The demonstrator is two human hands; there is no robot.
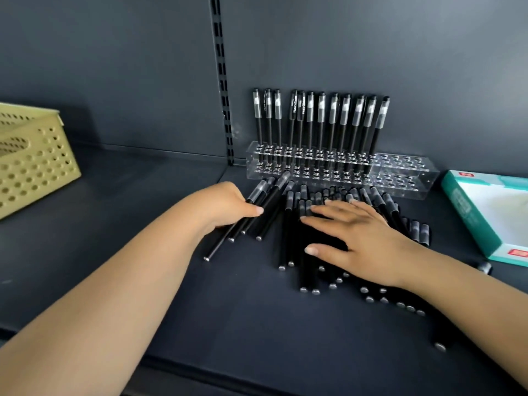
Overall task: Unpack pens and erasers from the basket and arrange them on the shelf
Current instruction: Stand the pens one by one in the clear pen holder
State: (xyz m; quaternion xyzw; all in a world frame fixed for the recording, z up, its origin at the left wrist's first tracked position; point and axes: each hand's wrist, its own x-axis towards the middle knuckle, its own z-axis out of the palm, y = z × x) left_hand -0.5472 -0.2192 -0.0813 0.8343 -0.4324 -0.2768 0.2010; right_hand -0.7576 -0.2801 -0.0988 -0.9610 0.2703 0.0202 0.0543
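Head view | left hand (225,204) clutched several pens (258,208) beside clear rack (314,164), ready for slotting | right hand (354,238), fingers flat, steadied loose pile (323,270) before rack

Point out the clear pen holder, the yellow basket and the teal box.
clear pen holder (405,178): head view, on its empty right end.
yellow basket (37,167): head view, on its perforated side wall.
teal box (468,212): head view, on its left edge.
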